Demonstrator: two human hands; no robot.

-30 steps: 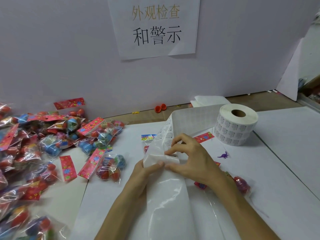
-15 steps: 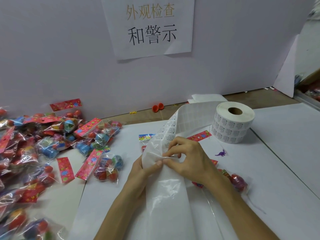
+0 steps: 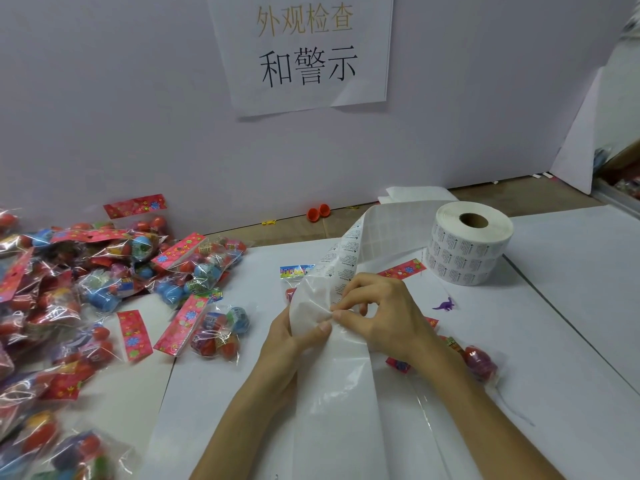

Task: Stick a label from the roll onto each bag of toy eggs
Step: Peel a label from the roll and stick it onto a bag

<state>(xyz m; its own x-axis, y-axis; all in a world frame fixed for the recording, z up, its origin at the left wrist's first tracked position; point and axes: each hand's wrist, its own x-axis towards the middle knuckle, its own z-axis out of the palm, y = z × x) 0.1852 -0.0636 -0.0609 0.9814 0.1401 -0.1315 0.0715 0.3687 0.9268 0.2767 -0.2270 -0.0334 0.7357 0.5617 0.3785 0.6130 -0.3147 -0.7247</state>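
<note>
Where the left of the white table point(image 3: 571, 306) is heaped, a pile of bags point(image 3: 104, 271) lies: clear film, red flowered header cards, red and blue toy eggs inside; one single bag point(image 3: 214, 327) lies just right of the pile, header to the left and slanting far-right.

Left hand point(image 3: 294, 341): grips the label strip point(image 3: 332, 393) at table centre, thumb pressed on its front, fingers behind it.

Label strip: wide white backing paper, glossy and bare at the near end, with columns of small printed labels beyond the hands; long axis runs near to far at the hands, then the strip arches up and bends right to the roll.

Right hand point(image 3: 381, 317): thumb and forefinger pinch the strip where the printed labels begin, other fingers curled; cannot tell whether a label has lifted.

A further bag point(image 3: 478, 362) lies partly under the right forearm, with a red egg showing; a purple toy dinosaur point(image 3: 445, 304) lies beyond it.

Roll of labels point(image 3: 471, 244): far right of the hands, standing on its flat end, core hole facing up, printed labels on its outer wall.
</note>
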